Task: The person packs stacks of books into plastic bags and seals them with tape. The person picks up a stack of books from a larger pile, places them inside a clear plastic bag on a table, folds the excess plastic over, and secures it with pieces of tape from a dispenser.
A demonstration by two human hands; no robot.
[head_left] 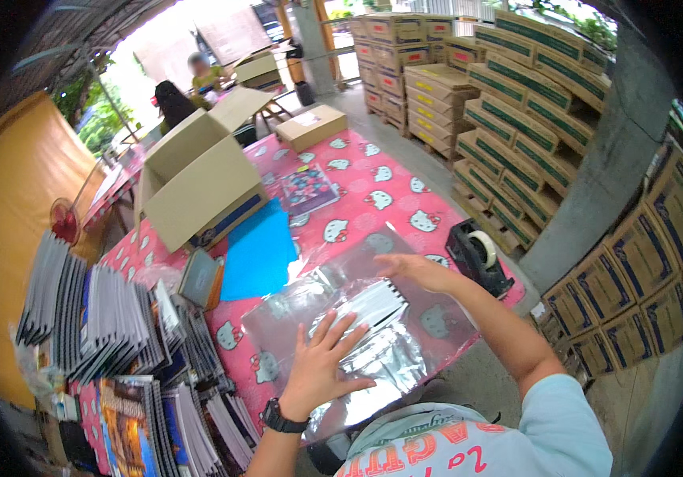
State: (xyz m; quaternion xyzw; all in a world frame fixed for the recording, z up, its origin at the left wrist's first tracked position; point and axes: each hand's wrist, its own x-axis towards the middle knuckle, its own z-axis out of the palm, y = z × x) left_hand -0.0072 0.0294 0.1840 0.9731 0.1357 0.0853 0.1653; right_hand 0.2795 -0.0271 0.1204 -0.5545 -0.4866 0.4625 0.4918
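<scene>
A large clear plastic sheet or bag [297, 306] lies over the near end of the table. Beneath or inside it shows a small white stack with a dark spiral-bound edge [377, 308], probably notebooks. My left hand [327, 362], with a black watch on the wrist, rests flat on the plastic with its fingers spread, just left of the stack. Reaching in from the right, my right hand [417, 272] is over the plastic beyond the stack, its fingers stretched out to the left. Glare hides part of what lies under the plastic.
Piles of spiral-bound notebooks [118, 318] crowd the left side. An open carton [202, 187], a blue sheet [260, 250] and a closed box [312, 127] sit on the pink tablecloth. A tape dispenser [476, 258] stands at the right edge. Stacked cartons [516, 119] and two people are beyond.
</scene>
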